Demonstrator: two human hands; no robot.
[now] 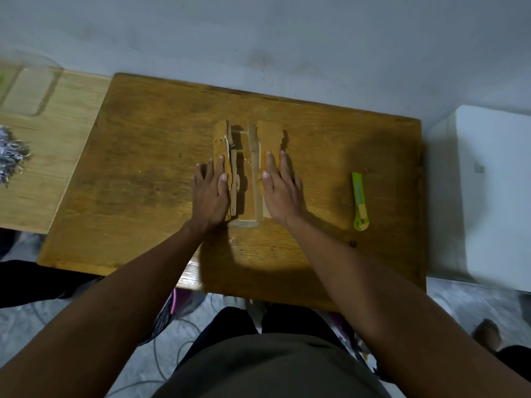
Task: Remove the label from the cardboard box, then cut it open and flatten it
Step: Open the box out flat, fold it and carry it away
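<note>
A brown cardboard box (268, 139) lies cut open in the middle of the wooden table (143, 173), its side panels spread left and right with narrow flaps standing up between them. My left hand (209, 193) presses flat on the left panel, fingers straight. On the right panel my right hand (280, 191) presses down the same way. A green utility knife (360, 201) lies on the table to the right of my right hand, apart from it. No label can be made out on the box.
A lighter wooden board (51, 156) adjoins the table on the left, carrying a clear container (28, 90) and a grey shredded bundle (10, 156). A white box-like object (485, 193) stands to the right. The wall runs close behind the table.
</note>
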